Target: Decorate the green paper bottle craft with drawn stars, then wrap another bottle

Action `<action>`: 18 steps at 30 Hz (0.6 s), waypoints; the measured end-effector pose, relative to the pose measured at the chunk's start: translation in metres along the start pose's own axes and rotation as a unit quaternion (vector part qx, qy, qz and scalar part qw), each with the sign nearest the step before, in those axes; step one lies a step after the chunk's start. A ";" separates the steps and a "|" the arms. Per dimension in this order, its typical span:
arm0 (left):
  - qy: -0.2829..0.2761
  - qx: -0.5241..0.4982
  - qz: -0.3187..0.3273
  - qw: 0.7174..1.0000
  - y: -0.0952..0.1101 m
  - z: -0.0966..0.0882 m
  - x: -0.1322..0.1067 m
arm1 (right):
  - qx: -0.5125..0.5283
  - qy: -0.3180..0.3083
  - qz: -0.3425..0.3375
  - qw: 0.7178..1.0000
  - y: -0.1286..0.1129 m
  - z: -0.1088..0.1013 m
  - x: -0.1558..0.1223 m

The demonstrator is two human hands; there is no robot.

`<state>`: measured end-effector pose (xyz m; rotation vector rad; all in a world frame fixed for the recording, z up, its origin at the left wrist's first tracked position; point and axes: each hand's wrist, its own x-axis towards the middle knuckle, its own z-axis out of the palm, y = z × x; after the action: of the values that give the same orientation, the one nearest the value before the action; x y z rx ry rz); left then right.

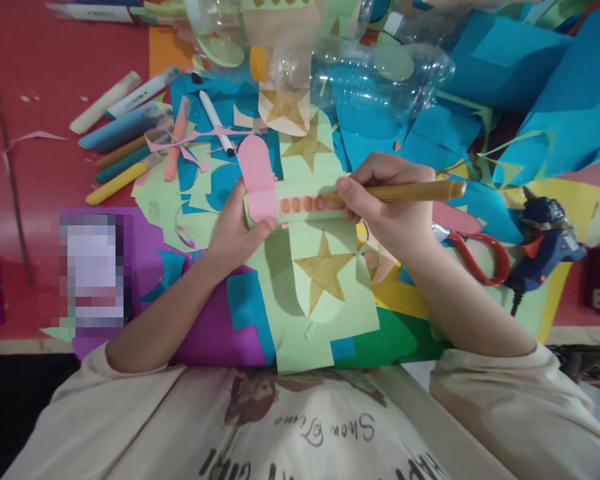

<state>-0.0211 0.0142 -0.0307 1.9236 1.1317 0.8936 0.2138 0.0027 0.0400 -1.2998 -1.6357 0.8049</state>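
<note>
My left hand [236, 230] pinches the pink paper tab [260, 180] at the left end of a pale green paper strip [305, 203], thumb on top. My right hand [380, 207] grips a tan-gold marker [410, 193] whose tip rests on the strip, at the end of a row of several orange-brown dots [303, 204]. Under the strip lies a light green sheet [325, 293] bearing a gold star [325, 270]. Another gold star [307, 147] sits on green paper just beyond the strip.
Markers and pens [125, 143] lie at the left on the red table [55, 100]. Clear plastic bottles [360, 67] stand at the back. Red-handled scissors [480, 257] and a blue glue gun [550, 243] rest at the right. Blue [530, 80], purple [205, 333] and yellow paper scraps lie all around.
</note>
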 end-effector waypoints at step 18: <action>-0.005 -0.005 -0.014 1.000 -0.003 0.000 -0.002 | -0.002 -0.029 -0.018 0.999 0.000 -0.001 0.002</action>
<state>-0.0232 0.0139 -0.0330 1.8972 1.1448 0.8727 0.2150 0.0049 0.0409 -1.2569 -1.7023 0.8234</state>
